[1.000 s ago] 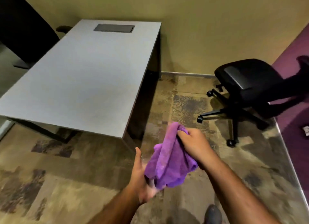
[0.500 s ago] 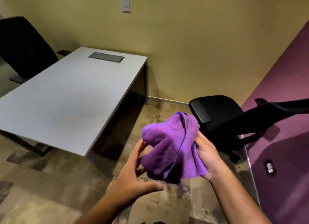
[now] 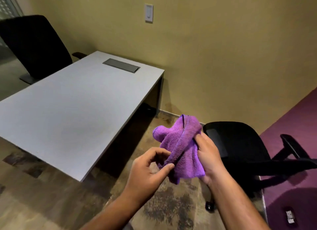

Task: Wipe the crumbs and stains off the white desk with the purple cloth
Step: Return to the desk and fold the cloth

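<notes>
Right hand (image 3: pixel 208 154) around purple cloth (image 3: pixel 181 144)

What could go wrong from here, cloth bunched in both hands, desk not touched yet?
1. The purple cloth is a crumpled wad between the left hand and right hand; wiped like that, little of it would likely touch the desk.
2. Crumbs pushed past the near desk edge would probably land on the patterned carpet, where they would be hard to spot.
3. The black chair stands close on the right and could snag a step.
</notes>
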The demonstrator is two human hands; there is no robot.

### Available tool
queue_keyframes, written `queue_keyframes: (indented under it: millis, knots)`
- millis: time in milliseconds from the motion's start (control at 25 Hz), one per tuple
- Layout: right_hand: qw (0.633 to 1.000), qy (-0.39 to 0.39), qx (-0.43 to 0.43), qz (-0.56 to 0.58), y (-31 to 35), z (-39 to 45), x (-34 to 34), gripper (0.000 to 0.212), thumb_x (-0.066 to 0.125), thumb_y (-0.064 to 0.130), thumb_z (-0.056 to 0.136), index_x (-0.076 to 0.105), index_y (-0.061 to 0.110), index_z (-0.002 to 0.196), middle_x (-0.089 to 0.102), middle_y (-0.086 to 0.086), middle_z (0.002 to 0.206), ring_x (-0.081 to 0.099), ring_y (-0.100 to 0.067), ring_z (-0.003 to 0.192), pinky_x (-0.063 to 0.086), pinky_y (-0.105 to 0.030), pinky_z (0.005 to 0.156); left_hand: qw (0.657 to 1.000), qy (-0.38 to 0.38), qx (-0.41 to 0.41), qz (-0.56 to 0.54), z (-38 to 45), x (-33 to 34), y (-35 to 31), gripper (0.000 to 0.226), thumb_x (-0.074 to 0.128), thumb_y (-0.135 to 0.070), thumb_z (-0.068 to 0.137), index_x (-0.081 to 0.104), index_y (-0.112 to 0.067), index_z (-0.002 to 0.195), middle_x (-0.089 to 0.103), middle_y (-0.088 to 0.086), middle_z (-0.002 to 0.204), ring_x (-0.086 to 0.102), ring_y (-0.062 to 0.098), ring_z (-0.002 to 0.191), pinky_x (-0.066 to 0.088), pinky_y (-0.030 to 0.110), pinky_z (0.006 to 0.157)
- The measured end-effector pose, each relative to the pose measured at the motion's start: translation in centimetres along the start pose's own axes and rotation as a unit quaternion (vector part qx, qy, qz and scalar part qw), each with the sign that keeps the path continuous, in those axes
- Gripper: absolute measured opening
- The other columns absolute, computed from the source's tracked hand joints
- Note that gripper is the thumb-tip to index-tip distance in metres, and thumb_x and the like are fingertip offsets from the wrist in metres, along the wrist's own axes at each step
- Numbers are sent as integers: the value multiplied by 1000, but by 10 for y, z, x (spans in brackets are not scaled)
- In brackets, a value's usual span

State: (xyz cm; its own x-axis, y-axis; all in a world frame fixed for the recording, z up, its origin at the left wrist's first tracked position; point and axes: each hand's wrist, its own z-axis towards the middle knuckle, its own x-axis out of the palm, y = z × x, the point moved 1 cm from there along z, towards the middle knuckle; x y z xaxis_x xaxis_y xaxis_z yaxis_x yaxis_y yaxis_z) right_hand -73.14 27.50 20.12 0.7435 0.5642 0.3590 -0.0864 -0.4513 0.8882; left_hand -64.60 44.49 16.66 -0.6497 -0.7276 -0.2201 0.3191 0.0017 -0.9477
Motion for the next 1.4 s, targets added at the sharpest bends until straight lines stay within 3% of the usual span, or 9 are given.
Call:
queue_keyframes:
  millis: [200, 440, 560, 680, 760, 920, 1080, 1240, 1400]
  knots:
    - [1000, 11, 5, -3, 29, 67, 36, 23, 51, 13, 110, 71, 10, 100, 78, -10, 84, 75, -17, 70, 62, -28, 62, 994, -4, -75, -82, 126, -46, 23, 12, 76, 8, 92, 77, -1, 99, 80, 3, 89, 73, 7, 81, 58, 21, 74]
    - [994, 67, 52, 65, 36, 135, 55, 24, 58, 18, 103, 72, 6, 119, 81, -16, 103, 80, -25, 87, 66, -35, 73, 989, -39, -115, -89, 236, -59, 52, 17, 76, -5, 95, 81, -21, 96, 82, -4, 92, 75, 7, 87, 57, 21, 77]
    - [989, 84, 94, 73, 29, 182, 48, 39, 66, 25, 96, 69, 9, 132, 80, -15, 109, 79, -28, 92, 66, -40, 84, 939, -117, -260, -190, 258, -40, 85, 11, 72, -28, 101, 80, -25, 94, 81, 1, 99, 72, 25, 103, 55, 37, 86]
    - [982, 108, 133, 84, 24, 233, 35, 36, 65, 25, 97, 70, 10, 129, 80, -15, 113, 80, -28, 96, 65, -43, 91, 828, 25, -425, -365, 250, -7, 108, 67, 53, -76, 97, 76, -23, 131, 76, 9, 135, 68, 33, 128, 50, 56, 114]
    - [974, 141, 163, 68, 30, 270, 24, 34, 62, 24, 98, 70, 9, 127, 81, -15, 111, 80, -27, 95, 64, -42, 92, 786, 71, -401, -465, 253, 16, 105, 85, 42, -81, 98, 65, -16, 147, 64, 14, 152, 61, 35, 141, 37, 66, 124]
    - [938, 224, 262, 39, 50, 325, -7, 34, 61, 25, 99, 73, 10, 127, 80, -17, 112, 81, -27, 92, 63, -42, 92, 778, -102, -362, -504, 274, 47, 107, 95, 24, -87, 94, 79, -18, 129, 70, 15, 144, 68, 32, 133, 47, 57, 117]
    - [891, 320, 322, -10, 51, 365, -36, 40, 64, 13, 99, 65, 4, 138, 73, -22, 125, 77, -32, 102, 62, -48, 97, 749, -177, -339, -541, 262, 69, 122, 110, 44, -100, 65, 77, -20, 134, 67, 16, 148, 68, 38, 133, 49, 63, 112]
    - [861, 361, 350, -71, 37, 396, -43, 46, 68, 6, 93, 63, -1, 138, 70, -26, 130, 72, -35, 107, 59, -49, 101, 800, -147, -304, -497, 247, 77, 118, 112, 102, -62, 45, 69, -13, 140, 72, 18, 138, 71, 34, 128, 60, 54, 102]
    - [830, 425, 253, -257, 35, 425, -26, 29, 58, 16, 107, 70, 7, 132, 75, -17, 133, 73, -27, 112, 59, -38, 98, 876, -207, -348, -261, 279, 65, 118, 62, 92, -3, 74, 70, -15, 130, 80, 11, 123, 78, 26, 112, 64, 31, 88]
